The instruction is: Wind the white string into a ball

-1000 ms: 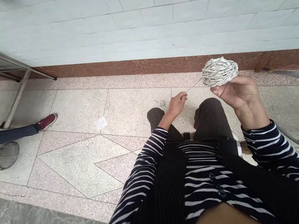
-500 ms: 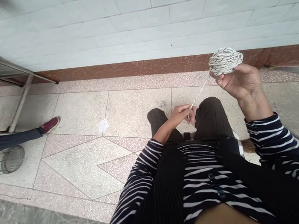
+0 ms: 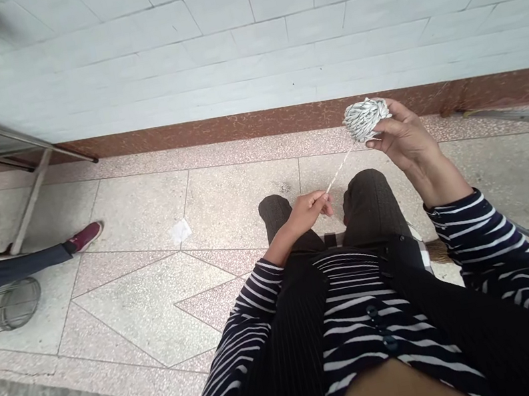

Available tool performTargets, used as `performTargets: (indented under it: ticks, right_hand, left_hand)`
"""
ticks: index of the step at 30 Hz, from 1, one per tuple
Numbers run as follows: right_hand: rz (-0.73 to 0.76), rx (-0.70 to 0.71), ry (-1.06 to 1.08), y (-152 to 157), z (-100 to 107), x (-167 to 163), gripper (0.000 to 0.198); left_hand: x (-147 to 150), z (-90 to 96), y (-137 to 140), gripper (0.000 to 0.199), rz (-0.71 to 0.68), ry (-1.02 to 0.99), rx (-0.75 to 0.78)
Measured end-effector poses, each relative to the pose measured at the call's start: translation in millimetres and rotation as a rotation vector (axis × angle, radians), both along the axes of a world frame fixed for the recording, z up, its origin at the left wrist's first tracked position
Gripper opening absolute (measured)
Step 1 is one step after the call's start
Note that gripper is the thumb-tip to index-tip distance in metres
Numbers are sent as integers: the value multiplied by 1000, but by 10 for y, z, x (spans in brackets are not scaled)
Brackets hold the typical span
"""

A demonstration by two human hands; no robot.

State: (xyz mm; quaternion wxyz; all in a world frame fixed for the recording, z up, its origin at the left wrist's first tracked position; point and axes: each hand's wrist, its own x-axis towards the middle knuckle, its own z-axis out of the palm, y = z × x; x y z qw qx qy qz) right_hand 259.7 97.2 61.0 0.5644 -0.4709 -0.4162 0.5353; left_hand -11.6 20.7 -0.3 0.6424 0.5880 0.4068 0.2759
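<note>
A ball of white cord flecked with dark strands (image 3: 363, 119) is up at the right, beyond my knees. My right hand (image 3: 410, 140) has its fingers closed around the ball's right side. From the ball's underside a taut length of cord (image 3: 340, 170) slants down to the left. My left hand (image 3: 310, 209) pinches that cord above the gap between my knees. Whatever cord lies past the left fingers is hidden.
A tiled wall (image 3: 220, 56) rises in front. At left are a metal-legged table (image 3: 45, 174), a wire-like round stool (image 3: 18, 303) and another person's shoe (image 3: 85, 236). White paper (image 3: 180, 230) and a small tangle of cord (image 3: 284, 187) lie on the floor.
My right hand has moved left and turned the ball, which now shows a different side. The cord between my hands is shorter. My left hand has shifted slightly left.
</note>
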Motion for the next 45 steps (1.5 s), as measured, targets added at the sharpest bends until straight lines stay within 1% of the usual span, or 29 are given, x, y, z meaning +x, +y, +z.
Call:
performTargets:
  ticks: [3, 5, 7, 9, 11, 12, 13, 14, 15, 17, 19, 21, 23, 25, 27, 28, 30, 34, 36, 41, 45]
  right_hand:
    - [-5, 93, -146, 17, -89, -52, 53]
    - [-20, 187, -331, 29, -174, -118, 57]
    - [-34, 262, -573, 29, -299, -222, 60]
    - [-21, 259, -810, 4, -455, -354, 62]
    - [50, 182, -971, -49, -611, -484, 63]
    - [102, 138, -1006, -82, -675, -537, 63]
    - [162, 101, -1003, -118, -725, -578, 63]
    - [229, 64, -955, -156, -758, -605, 63]
    - [298, 15, -861, -194, -772, -621, 62]
    - [420, -123, -582, -273, -750, -625, 61]
    - [482, -267, -317, -356, -680, -619, 63]
    - [465, -366, -158, -441, -593, -625, 67]
    - [420, -431, -53, -520, -519, -647, 68]
    - [391, -482, 46, -585, -471, -672, 65]
    - [384, -499, 117, -634, -447, -686, 62]
    - [383, -497, 136, -652, -440, -686, 63]
    - [381, -491, 150, -676, -431, -673, 67]
    - [387, -473, 111, -706, -416, -626, 90]
    - [390, -441, 79, -723, -416, -608, 97]
    - [409, -321, -37, -782, -447, -592, 88]
    - [437, -278, -104, -811, -448, -584, 86]
  left_hand:
    - [-94, 10, 34, 49, 42, 29, 11]
    - [-116, 69, 32, 49, -10, 21, -7]
    - [-104, 160, 38, 47, -93, 42, 13]
    - [-87, 261, 82, 44, -149, 157, 122]
    - [-91, 349, 181, 43, -158, 331, 293]
    - [-106, 380, 249, 42, -153, 417, 380]
    - [-130, 400, 324, 40, -144, 491, 456]
    - [-159, 408, 403, 38, -136, 547, 519]
    - [-191, 404, 480, 36, -130, 585, 567]
    - [-249, 362, 615, 35, -120, 605, 621]
    - [-278, 286, 699, 35, -117, 562, 617]
    - [-267, 188, 724, 36, -115, 495, 578]
    - [-220, 83, 697, 37, -79, 433, 527]
    - [-151, -13, 637, 34, 15, 386, 479]
    - [-75, -85, 568, 31, 130, 354, 435]
    - [-41, -109, 537, 30, 177, 344, 417]
    - [14, -130, 490, 27, 224, 329, 387]
    - [67, -100, 467, 24, 240, 289, 334]
    - [79, -81, 481, 22, 250, 263, 300]
    - [100, -72, 513, 19, 246, 189, 203]
    - [87, -52, 517, 18, 208, 148, 132]
